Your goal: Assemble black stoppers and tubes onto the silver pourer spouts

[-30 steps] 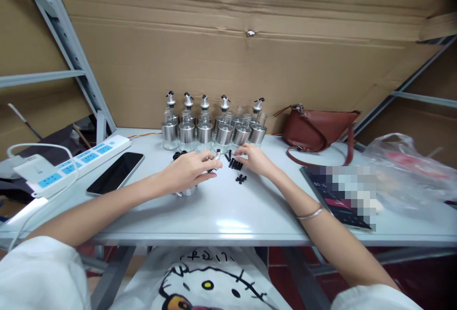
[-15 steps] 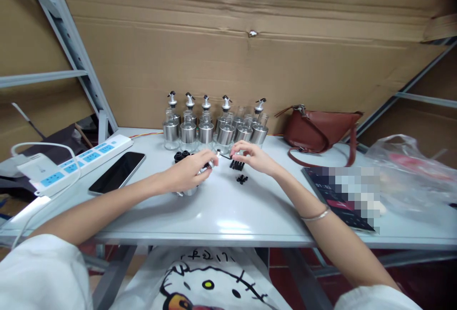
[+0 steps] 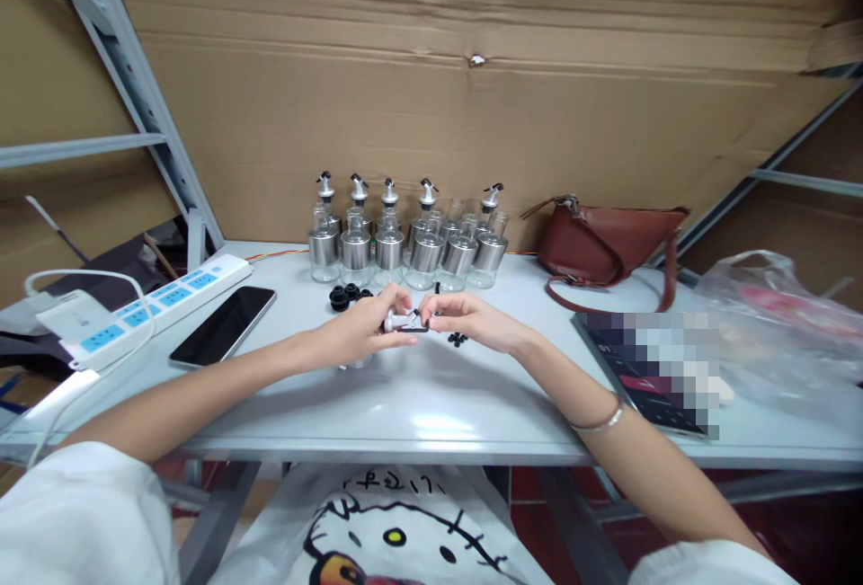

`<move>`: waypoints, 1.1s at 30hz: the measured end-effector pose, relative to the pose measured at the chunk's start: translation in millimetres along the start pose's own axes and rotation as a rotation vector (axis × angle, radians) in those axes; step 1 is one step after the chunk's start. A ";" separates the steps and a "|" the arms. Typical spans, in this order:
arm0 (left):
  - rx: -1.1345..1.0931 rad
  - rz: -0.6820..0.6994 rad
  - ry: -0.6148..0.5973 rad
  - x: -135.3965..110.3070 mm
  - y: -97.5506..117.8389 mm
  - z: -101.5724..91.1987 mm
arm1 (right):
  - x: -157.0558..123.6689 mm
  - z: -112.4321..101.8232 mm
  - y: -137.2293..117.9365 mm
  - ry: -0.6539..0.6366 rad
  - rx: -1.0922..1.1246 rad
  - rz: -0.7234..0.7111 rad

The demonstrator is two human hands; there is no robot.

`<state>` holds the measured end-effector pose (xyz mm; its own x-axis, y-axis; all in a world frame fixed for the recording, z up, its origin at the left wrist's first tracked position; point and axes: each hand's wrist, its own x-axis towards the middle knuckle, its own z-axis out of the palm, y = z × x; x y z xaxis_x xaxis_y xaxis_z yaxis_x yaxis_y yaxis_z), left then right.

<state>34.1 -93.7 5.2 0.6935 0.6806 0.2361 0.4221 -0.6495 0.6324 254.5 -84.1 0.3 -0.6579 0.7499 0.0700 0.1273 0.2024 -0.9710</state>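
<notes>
My left hand [image 3: 364,326] is closed on a silver pour spout [image 3: 399,322], held sideways above the table. My right hand [image 3: 475,319] pinches a small black piece [image 3: 422,328] against the spout's tip, and the fingertips of both hands nearly meet there. Fingers hide part of the joint. Beside my left hand lie round black ribbed stoppers [image 3: 341,298]. Small black parts [image 3: 458,340] rest just under my right hand, which covers most of a group of black strips [image 3: 438,287]. Some pale silver pieces [image 3: 354,363] show partly beneath my left wrist.
Glass bottles with steel bands [image 3: 389,252] stand in rows at the back, several with silver spouts [image 3: 360,190]. A phone [image 3: 224,324] and power strip [image 3: 162,305] lie left. To the right are a brown bag [image 3: 593,243], a dark flat package [image 3: 627,369] and a plastic bag [image 3: 775,333].
My right hand has come left and down from the black strips to the spout, bringing a black piece. My left hand has turned the spout and shifted slightly.
</notes>
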 end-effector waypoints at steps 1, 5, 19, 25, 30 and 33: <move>0.012 -0.010 -0.016 -0.4 0.5 -0.1 | 0.0 1.1 0.0 0.006 0.004 0.000; 0.034 -0.069 -0.045 -1.4 2.1 -0.5 | 0.5 3.0 2.1 0.029 0.009 -0.029; 0.134 0.027 -0.029 -2.7 0.6 -0.3 | 1.5 7.5 5.5 0.062 0.055 -0.070; 0.149 0.054 -0.029 -3.6 0.1 0.3 | 0.7 13.2 4.4 0.032 0.156 -0.074; 0.124 0.007 -0.058 -1.8 1.1 -1.5 | 0.0 16.7 2.7 0.069 0.190 -0.066; 0.119 0.016 -0.051 -1.1 2.6 -2.7 | -0.6 18.3 1.6 0.065 0.183 -0.072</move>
<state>32.8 -95.2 8.6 0.7285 0.6535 0.2056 0.4748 -0.6980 0.5361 241.6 -95.8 -5.4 -0.6105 0.7777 0.1499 -0.0593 0.1438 -0.9878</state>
